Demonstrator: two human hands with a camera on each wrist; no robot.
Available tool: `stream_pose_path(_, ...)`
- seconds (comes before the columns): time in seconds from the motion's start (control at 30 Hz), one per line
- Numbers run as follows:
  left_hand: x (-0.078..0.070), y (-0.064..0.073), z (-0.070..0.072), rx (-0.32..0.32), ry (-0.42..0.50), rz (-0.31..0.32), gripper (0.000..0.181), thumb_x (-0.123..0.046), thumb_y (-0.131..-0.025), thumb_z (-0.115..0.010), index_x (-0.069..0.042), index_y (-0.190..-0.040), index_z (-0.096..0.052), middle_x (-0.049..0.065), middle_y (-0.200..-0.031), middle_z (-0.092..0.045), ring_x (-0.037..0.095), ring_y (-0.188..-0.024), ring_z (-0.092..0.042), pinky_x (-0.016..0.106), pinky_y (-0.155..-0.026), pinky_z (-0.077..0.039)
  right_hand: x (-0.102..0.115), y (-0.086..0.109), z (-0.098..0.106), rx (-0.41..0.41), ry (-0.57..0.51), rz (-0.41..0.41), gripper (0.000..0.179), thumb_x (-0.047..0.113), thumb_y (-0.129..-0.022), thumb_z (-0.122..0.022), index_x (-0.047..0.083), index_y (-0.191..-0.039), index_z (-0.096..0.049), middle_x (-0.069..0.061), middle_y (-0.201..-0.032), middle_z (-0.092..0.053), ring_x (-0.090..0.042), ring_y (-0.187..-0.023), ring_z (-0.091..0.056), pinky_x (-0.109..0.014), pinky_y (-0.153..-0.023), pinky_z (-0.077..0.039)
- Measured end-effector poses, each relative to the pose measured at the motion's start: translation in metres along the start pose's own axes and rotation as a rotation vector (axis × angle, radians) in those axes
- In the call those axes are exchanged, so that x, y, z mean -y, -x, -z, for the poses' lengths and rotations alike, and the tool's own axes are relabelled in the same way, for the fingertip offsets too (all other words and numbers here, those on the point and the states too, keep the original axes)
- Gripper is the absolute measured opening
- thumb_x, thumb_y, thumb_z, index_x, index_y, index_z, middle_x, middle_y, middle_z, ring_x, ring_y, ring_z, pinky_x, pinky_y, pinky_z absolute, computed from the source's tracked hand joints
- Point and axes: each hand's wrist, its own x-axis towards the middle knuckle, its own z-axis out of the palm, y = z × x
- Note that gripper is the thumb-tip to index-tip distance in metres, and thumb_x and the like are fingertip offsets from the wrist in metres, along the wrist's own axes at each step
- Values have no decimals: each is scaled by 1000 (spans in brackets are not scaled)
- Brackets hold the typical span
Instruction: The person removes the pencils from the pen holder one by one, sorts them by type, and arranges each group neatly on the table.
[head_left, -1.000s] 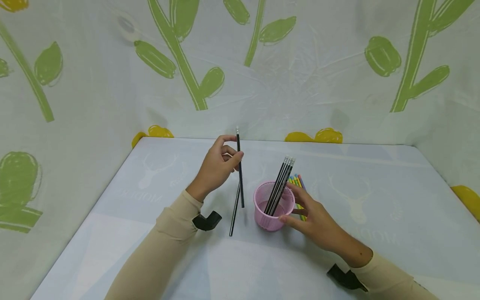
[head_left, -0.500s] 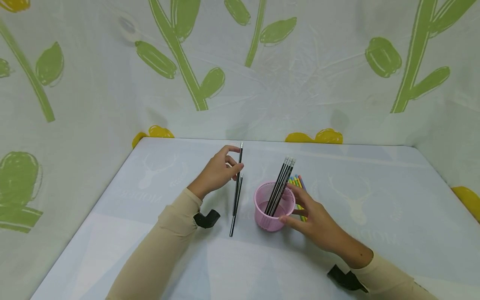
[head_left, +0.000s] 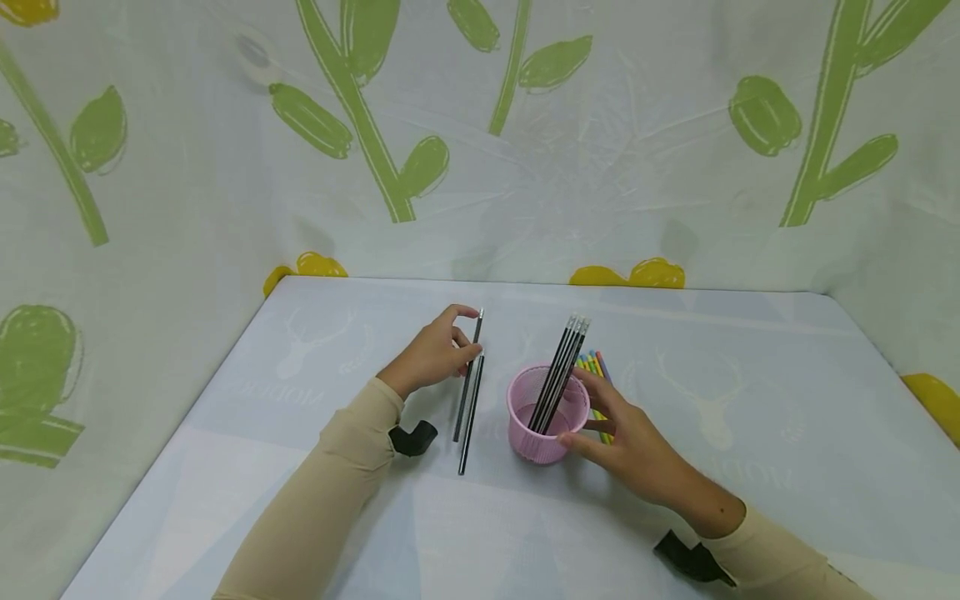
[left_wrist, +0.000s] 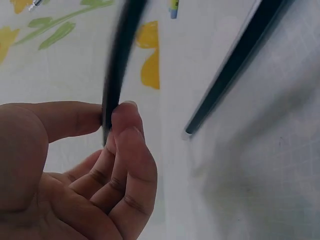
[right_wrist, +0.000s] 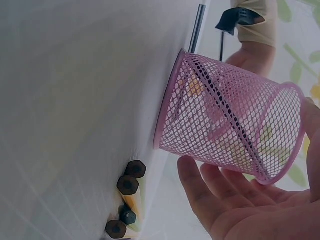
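My left hand pinches a black pencil near its silver eraser end, between thumb and fingers. Just right of it, a second black pencil lies on the table; in the left wrist view this other pencil is apart from the fingers. My right hand holds a pink mesh pencil cup by its right side, with the thumb at the rim. Several black pencils lean in the cup, eraser ends up. The cup stands upright on the table.
Several coloured pencils lie behind the cup, partly hidden by my right hand; their dark hexagonal ends show in the right wrist view. The pale patterned table meets a leaf-print backdrop at its far edge.
My left hand has lowered its pencil toward the table and shifted it left, from crossing over the lying pencil to beside it. My right hand and the cup have stayed put.
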Motion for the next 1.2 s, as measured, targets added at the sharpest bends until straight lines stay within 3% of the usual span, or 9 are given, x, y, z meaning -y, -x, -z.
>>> stream_pose_path(0.27,6,-1,-2,48,-5,40,58,-17,-97,-65,-15,-147,-36,9,-93,-70,16,-65,-64,28,-64,-54,0,0,0,-2,6,5,76,22,-90,-75,12,-153,-32,-19,-147,-52,-39,-130,-56,-41,-95,-55)
stream_pose_path(0.53,11,-3,-4,83,-61,67,58,-19,-97,-66,-16,-147,-38,5,-88,-69,17,-64,-63,30,-70,-50,1,0,0,0,6,-11,77,23,-90,-75,12,-153,-32,-19,-148,-51,-39,-131,-55,-42,-96,-54)
stream_pose_path(0.87,17,-3,-7,121,-24,90,59,-16,-96,-67,-15,-147,-38,9,-87,-68,18,-59,-64,30,-62,-56,1,0,0,1,7,-12,76,24,-90,-75,12,-152,-32,-18,-148,-51,-39,-131,-54,-42,-96,-55)
stream_pose_path(1.2,19,-4,-9,174,-62,114,63,-18,-93,-70,-15,-148,-38,8,-82,-70,17,-54,-66,29,-61,-56,2,0,0,2,3,-18,77,23,-90,-76,12,-153,-32,-20,-147,-51,-39,-130,-55,-43,-96,-55)
